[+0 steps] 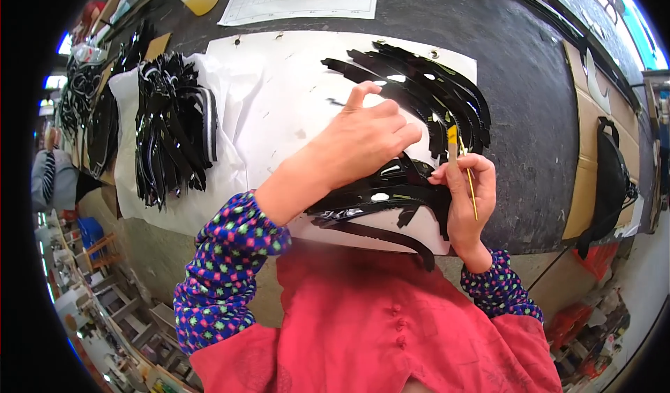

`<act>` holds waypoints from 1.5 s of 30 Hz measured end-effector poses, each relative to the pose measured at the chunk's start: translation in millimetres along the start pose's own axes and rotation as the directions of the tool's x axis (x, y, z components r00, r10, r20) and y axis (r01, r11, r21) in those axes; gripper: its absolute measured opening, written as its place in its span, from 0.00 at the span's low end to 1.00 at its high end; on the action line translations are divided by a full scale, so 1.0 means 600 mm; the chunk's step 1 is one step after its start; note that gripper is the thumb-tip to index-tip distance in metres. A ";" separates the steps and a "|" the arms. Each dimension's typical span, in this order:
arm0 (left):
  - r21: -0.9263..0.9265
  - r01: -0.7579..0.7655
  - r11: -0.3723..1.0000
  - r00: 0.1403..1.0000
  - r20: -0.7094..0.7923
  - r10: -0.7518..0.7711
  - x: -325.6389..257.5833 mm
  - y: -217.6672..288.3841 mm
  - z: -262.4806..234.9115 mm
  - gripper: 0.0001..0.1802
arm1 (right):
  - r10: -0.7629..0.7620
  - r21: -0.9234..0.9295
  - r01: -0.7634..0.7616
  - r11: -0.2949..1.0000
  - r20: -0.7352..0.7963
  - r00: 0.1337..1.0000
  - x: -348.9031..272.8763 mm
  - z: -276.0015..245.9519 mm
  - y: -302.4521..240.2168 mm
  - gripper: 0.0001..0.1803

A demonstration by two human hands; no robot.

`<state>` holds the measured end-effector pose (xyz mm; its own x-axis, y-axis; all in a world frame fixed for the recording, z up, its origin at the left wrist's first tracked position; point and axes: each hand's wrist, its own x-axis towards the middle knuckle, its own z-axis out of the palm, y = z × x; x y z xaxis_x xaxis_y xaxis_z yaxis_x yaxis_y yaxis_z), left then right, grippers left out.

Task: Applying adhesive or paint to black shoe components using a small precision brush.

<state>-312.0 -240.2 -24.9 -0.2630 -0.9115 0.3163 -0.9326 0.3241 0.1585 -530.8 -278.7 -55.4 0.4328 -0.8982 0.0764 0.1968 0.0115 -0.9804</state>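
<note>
Left hand (363, 142) presses black strips (380, 194) flat; right hand (466, 198) pinches small brush (453, 145)

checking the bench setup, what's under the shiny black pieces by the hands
A white sheet on the dark table lies under the black pieces. The left hand covers part of the stack.

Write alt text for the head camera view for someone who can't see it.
The left hand presses glossy black curved strips onto a white sheet, while the right hand holds a thin brush to them. More black strips fan out above; another pile lies left.
</note>
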 end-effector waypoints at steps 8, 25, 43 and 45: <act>0.052 0.053 0.997 0.981 -0.188 -0.042 0.060 -0.023 -0.124 0.10 | -0.082 0.061 0.082 0.995 -0.004 0.997 0.000 -0.006 0.014 0.07; -0.132 0.046 0.990 0.994 0.106 -0.032 0.079 -0.038 0.067 0.32 | -0.222 0.098 0.252 0.963 -0.243 0.944 0.016 -0.023 0.005 0.07; 0.045 0.288 0.957 0.950 0.115 -0.291 0.142 -0.072 0.054 0.32 | -0.133 0.080 0.155 0.985 -0.232 0.964 0.020 -0.016 0.002 0.08; -0.016 0.347 0.938 0.913 0.233 -0.334 0.153 -0.093 0.037 0.36 | -0.129 0.096 0.150 0.984 -0.197 0.972 0.019 -0.018 0.003 0.08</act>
<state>-289.3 -347.7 -25.5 0.0140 -0.9997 0.0177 -0.9618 -0.0086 0.2737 -535.0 -293.9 -58.2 0.2224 -0.9609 0.1652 0.3432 -0.0815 -0.9357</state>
